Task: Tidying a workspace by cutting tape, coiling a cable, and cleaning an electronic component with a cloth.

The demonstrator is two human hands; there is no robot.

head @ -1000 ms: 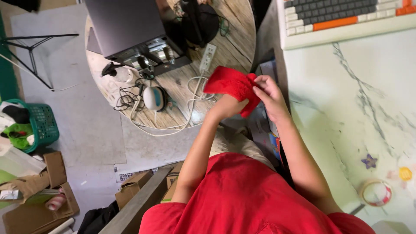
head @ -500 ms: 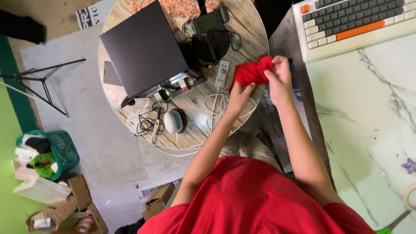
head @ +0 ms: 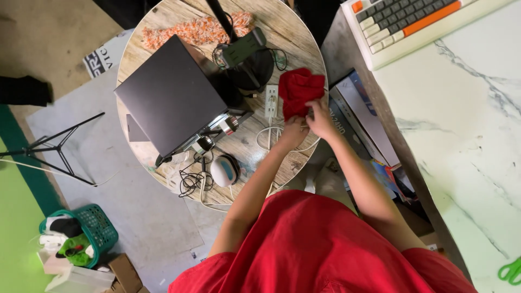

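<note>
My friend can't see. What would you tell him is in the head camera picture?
Seen from above, a person's left hand and right hand hold a crumpled red cloth over a round wooden table. On the table sit a closed grey laptop, tangled cables and a white power strip.

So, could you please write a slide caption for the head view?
Both hands, left hand and right hand, grip a red cloth over a cluttered round wooden table.

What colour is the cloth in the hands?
The cloth is red, seen in the head view.
</note>
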